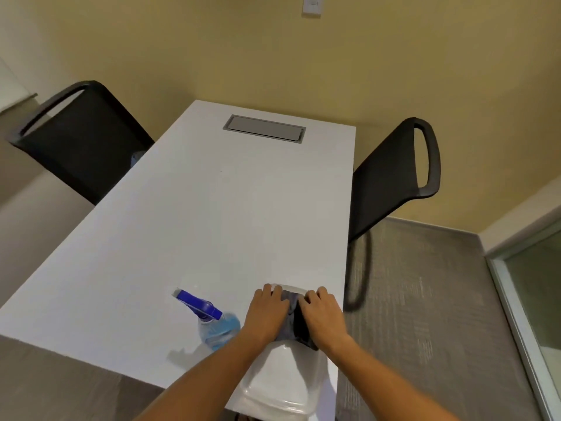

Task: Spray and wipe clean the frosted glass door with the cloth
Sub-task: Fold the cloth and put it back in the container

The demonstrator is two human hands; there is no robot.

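The task is barely begun: the grey cloth [292, 317] is pressed flat in a white tray [283, 378] under the left hand [267, 311] and right hand [321, 314]; the spray bottle [212, 320] stands untouched on the bench [194, 226], and the glass door [534, 299] is judged unwiped

Table top [212, 208]: smooth, white, faintly glossy. Cloth [293, 323]: soft grey fabric. Spray bottle [217, 328]: clear plastic. Tray [285, 381]: glossy white plastic. Floor [425, 299]: textured carpet.
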